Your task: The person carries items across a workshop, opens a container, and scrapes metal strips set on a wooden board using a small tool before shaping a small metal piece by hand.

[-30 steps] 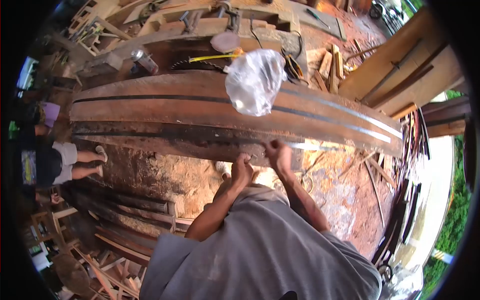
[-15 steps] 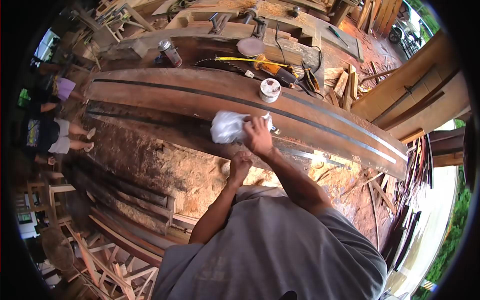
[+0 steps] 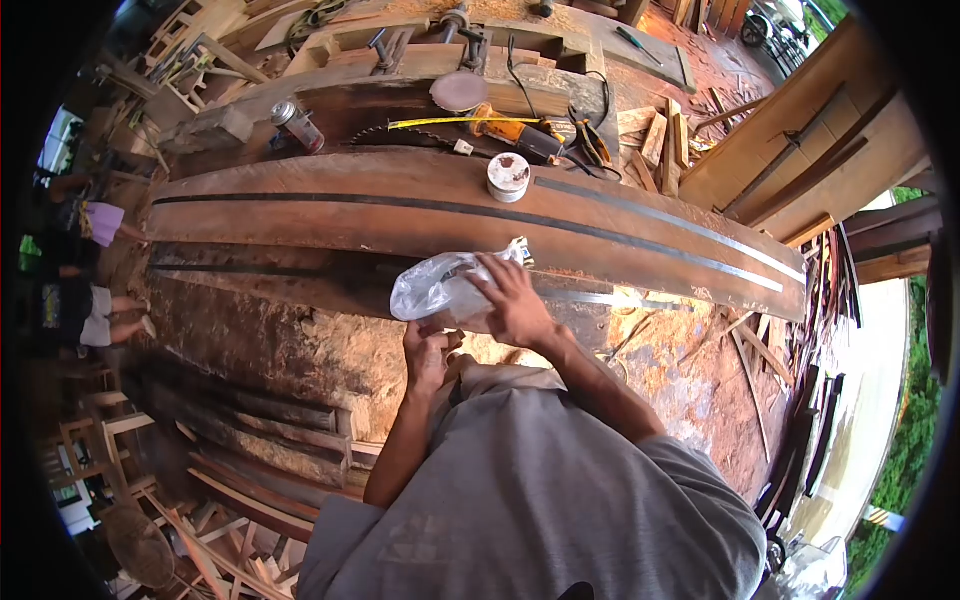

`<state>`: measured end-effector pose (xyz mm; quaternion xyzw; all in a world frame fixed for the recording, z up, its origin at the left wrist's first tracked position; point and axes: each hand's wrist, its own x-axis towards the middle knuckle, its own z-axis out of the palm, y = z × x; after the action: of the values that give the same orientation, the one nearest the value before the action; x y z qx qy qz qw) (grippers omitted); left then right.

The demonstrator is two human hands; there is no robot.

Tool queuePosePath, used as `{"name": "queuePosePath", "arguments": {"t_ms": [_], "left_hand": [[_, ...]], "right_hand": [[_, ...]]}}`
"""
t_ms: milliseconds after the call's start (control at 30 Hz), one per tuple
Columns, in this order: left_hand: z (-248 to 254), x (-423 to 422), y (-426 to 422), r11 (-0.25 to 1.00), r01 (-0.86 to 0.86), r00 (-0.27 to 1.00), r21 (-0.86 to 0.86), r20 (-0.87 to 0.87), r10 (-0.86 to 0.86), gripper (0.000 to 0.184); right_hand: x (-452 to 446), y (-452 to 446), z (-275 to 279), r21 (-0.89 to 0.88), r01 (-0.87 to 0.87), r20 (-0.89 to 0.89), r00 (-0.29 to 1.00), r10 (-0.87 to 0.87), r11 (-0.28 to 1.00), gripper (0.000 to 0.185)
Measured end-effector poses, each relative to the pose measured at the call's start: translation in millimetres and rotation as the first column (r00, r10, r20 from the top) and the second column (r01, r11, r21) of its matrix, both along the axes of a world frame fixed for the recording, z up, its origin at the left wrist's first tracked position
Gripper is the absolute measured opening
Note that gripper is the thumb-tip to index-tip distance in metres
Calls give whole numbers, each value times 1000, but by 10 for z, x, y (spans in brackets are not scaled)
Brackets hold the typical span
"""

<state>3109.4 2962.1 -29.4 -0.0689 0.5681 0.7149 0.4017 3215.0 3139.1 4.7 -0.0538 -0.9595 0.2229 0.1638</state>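
A clear, crumpled plastic bag (image 3: 425,287) is held in front of me, over the near edge of the long brown board (image 3: 330,222). My right hand (image 3: 517,308) grips its right side, fingers bent over the film. Below the bag, my left hand (image 3: 428,355) is closed with curled fingers at its lower edge. Just beyond my right fingers shows a small white, black and yellow item (image 3: 520,250), its kind unclear. On the board stands a white tub (image 3: 508,175) with a brown-smeared top. Dark strips run lengthwise along the wood.
Behind the board lie an orange power tool (image 3: 500,127), a yellow measuring tape (image 3: 425,123), pliers (image 3: 592,143), a round sanding disc (image 3: 459,92) and a spray can (image 3: 297,126). Wood scraps (image 3: 655,140) lie right. Two people (image 3: 75,305) stand at the left.
The bag has moved left and slightly toward me, spreading wider. My left hand has shifted left to its lower edge. The camera view has turned a little.
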Motion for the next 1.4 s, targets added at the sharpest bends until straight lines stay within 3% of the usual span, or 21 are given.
{"name": "queuePosePath", "arguments": {"t_ms": [67, 133, 167, 200, 267, 367, 467, 533, 600, 667, 700, 767, 800, 867, 900, 933, 967, 1100, 1200, 1333, 1400], "left_hand": [[193, -64, 48, 988, 150, 981, -35, -115, -154, 43], [32, -130, 62, 983, 181, 978, 35, -114, -176, 44], [47, -154, 118, 975, 222, 970, 5, -102, -220, 45], [66, -184, 179, 964, 263, 960, -26, -91, -265, 46], [-30, -244, 241, 974, 217, 972, -67, -73, -222, 38], [-125, -430, 262, 948, 288, 916, -135, -252, -314, 27], [-179, -517, 179, 933, 315, 905, -172, -241, -350, 32], [-150, -491, 111, 950, 270, 895, -155, -322, -307, 33], [-147, -494, 36, 964, 230, 877, -132, -401, -264, 35], [-159, -478, -69, 922, 320, 896, -220, -246, -370, 41], [-131, -443, -114, 933, 307, 915, -189, -210, -344, 45], [-121, -287, -162, 963, 232, 945, -135, -202, -256, 47], [-115, -243, -174, 985, 154, 967, -79, -194, -166, 49], [-47, -328, -249, 957, 287, 925, -50, -246, -291, 53], [-12, -380, -290, 907, 407, 879, -105, -225, -420, 52], [38, -402, -321, 843, 515, 821, -155, -195, -537, 51], [99, -362, -350, 885, 453, 861, -107, -206, -466, 41], [142, -424, -640, 751, 603, 759, -271, -96, -644, 31], [140, -558, -964, 753, 592, 778, -288, -43, -627, 30], [320, -1058, -1199, 908, 372, 908, -192, -129, -399, 25], [453, -1446, -1165, 972, 199, 952, -123, -209, -222, 22]], "right_hand": [[219, 49, -4, -93, 293, -223, 925, -307, 952, 68], [274, 159, -185, -241, 566, -238, 753, -613, 789, 60], [246, 274, -224, -242, 608, -215, 726, -653, 756, 55], [215, 375, -264, -244, 608, -216, 725, -654, 755, 55], [105, 498, -213, -360, 579, 57, 797, -602, 732, 57], [-63, 602, -243, -233, 598, 88, 798, -596, 766, 40], [-56, 632, -289, -179, 539, 38, 840, -542, 823, 19], [-1, 652, -295, -395, 494, -23, 837, -546, 774, 16], [2, 581, -67, -456, 479, -83, 816, -572, 750, 15], [-11, 442, 206, -832, 404, 129, 808, -575, 380, 18], [-26, 360, 161, -900, 230, 17, 868, -496, 372, 22], [-103, 142, 197, -849, -75, -176, 973, -146, 523, 16], [-144, 35, 182, -829, 95, 85, 995, -44, 552, 18], [-261, -72, 52, -674, 64, 186, 979, 85, 736, 21], [-287, -82, -36, -675, 57, 184, 979, 93, 736, 21], [-330, -99, -77, -502, -19, 61, 997, 57, 865, 21], [-358, -114, -121, -299, -70, -69, 996, 52, 952, 21], [-418, -80, 112, -2, 105, 26, 994, -105, 995, 29], [-556, -3, 264, 129, 142, -117, 985, -127, 981, 20], [-813, 345, -45, 229, -164, 187, 975, 122, 960, 24], [-945, 409, -7, 54, -173, 277, 949, 151, 984, 24]]}}
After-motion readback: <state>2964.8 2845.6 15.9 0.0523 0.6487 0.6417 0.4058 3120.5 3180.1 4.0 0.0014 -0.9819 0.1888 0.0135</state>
